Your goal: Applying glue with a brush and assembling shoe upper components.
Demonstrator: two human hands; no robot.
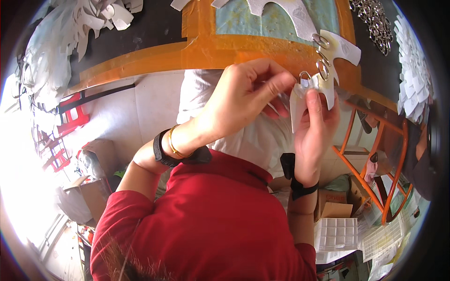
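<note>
Just off the table's near edge, my right hand (pixel 318 124) grips a white cut piece (pixel 296 110) with its thumb laid over it. A metal ring (pixel 304 74) stands up at the top of this piece. My left hand (pixel 251 93) is closed beside it, with thumb and fingertips pinched close to the ring; what lies between them is hidden. Directly beyond my right hand, another white curved piece (pixel 347 50) overhangs the table edge. Several metal rings (pixel 321 40) are on or against it.
Orange tape (pixel 206 58) borders the worktable and a bluish sheet (pixel 239 18). Loose metal rings (pixel 372 21) lie at the far right, near stacked white pieces (pixel 412 70). More white pieces (pixel 101 16) heap at the far left. An orange-framed stool (pixel 403 161) and a white basket (pixel 335 234) stand below right.
</note>
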